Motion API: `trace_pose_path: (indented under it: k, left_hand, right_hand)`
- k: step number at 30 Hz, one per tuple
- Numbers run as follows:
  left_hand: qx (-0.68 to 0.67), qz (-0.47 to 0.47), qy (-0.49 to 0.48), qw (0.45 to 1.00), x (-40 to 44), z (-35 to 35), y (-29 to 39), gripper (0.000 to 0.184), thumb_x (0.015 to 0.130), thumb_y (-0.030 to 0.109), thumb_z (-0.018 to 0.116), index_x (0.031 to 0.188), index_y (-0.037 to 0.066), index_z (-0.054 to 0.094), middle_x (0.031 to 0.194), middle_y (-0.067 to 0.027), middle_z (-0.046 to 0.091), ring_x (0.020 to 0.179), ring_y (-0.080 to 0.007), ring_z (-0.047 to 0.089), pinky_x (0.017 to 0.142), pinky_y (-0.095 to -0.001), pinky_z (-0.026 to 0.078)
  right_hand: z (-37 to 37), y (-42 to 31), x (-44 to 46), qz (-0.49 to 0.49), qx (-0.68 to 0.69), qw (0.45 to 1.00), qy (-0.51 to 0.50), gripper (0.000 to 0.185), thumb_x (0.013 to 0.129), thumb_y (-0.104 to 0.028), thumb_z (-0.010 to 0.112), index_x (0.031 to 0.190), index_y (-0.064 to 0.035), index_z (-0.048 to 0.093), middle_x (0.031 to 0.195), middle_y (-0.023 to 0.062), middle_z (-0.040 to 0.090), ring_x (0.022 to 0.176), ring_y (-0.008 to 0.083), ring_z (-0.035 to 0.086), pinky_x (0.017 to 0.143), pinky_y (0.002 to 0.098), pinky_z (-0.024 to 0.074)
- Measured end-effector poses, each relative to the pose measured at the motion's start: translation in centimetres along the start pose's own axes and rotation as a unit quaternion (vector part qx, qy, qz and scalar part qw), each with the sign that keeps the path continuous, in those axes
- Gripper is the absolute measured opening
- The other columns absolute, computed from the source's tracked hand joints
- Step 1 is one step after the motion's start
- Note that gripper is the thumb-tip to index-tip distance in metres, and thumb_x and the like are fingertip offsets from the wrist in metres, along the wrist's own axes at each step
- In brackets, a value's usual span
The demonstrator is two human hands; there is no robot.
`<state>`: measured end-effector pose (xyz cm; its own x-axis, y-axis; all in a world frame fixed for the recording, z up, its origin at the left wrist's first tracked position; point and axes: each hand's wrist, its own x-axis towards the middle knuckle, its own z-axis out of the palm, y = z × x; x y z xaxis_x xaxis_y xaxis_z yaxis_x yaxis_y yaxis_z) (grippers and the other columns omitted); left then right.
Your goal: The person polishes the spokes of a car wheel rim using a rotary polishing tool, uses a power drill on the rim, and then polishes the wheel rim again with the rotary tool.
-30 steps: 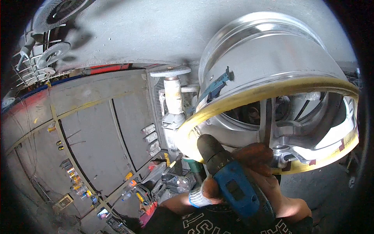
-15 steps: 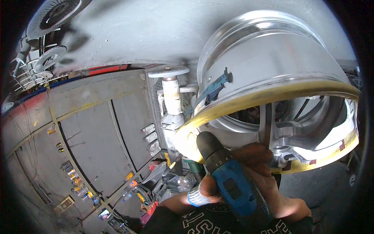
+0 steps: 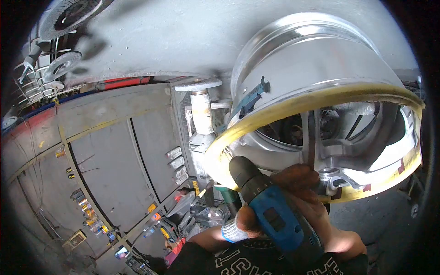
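Drill [image 3: 277, 220] held w/ L hand [image 3: 247, 221] & R hand [image 3: 300, 185], nr wheel [image 3: 321, 62].

The drill [image 3: 276, 219] is before the wheel [image 3: 323, 62].

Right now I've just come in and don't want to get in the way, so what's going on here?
Someone has both hands, the left and the right, at a blue power drill. Its nose points at the yellow edge of a silver wheel. The drill's handle is hidden, and I can't tell whether it is running.
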<state>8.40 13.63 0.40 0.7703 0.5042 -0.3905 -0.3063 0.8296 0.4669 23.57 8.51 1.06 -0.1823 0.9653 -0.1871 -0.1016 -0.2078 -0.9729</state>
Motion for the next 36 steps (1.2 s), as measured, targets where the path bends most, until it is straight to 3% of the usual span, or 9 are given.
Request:
trace_pose_path:
  k: [5,11,13,32,36]
  left_hand:
    - [0.002,-0.006,-0.002,1.0,0.2,0.3,-0.1,0.07,0.089,0.055,0.056,0.132,-0.001,0.054,0.131,-0.0164,0.059,0.124,-0.0237,0.053,0.109,-0.0406,0.036]
    - [0.004,-0.005,0.0,1.0,0.5,0.3,-0.3,0.069,0.09,0.054,0.057,0.132,0.0,0.054,0.131,-0.0161,0.059,0.125,-0.0234,0.053,0.109,-0.0405,0.036]
    - [0.005,-0.005,0.001,1.0,0.5,0.2,-0.3,0.068,0.09,0.053,0.057,0.132,0.0,0.054,0.131,-0.0159,0.059,0.125,-0.0233,0.052,0.109,-0.0405,0.036]
    - [0.01,-0.002,-0.002,1.0,0.4,0.0,-0.1,0.063,0.092,0.049,0.059,0.132,0.001,0.055,0.132,-0.0148,0.059,0.126,-0.0224,0.052,0.11,-0.0401,0.035]
    - [0.01,-0.003,-0.009,1.0,0.4,0.2,-0.1,0.062,0.093,0.048,0.059,0.132,0.001,0.055,0.132,-0.0146,0.059,0.126,-0.0222,0.051,0.111,-0.04,0.034]
  right_hand:
    - [1.3,2.5,-0.9,-0.048,0.018,0.998,0.031,0.064,0.08,-0.022,0.072,0.134,0.0037,0.05,0.113,0.0255,0.065,0.103,0.0439,0.064,0.089,0.0483,0.0504]
    - [0.2,0.2,-0.2,-0.063,0.003,0.997,0.041,0.066,0.081,-0.023,0.072,0.136,0.0044,0.048,0.112,0.0258,0.065,0.104,0.0445,0.064,0.089,0.0486,0.0499]
    - [-0.5,0.4,-0.4,-0.018,-0.035,0.999,-0.032,0.065,0.081,-0.022,0.071,0.136,0.0048,0.047,0.112,0.026,0.064,0.104,0.0448,0.063,0.089,0.049,0.0497]
    - [0.6,0.7,0.4,0.049,0.004,0.999,-0.01,0.067,0.079,-0.021,0.072,0.136,0.0031,0.046,0.108,0.0232,0.066,0.096,0.0432,0.066,0.08,0.0467,0.0531]
    - [-0.6,0.0,0.4,-0.007,-0.031,0.999,-0.03,0.065,0.08,-0.021,0.072,0.135,0.0025,0.047,0.11,0.0239,0.065,0.099,0.0432,0.065,0.084,0.0463,0.0518]
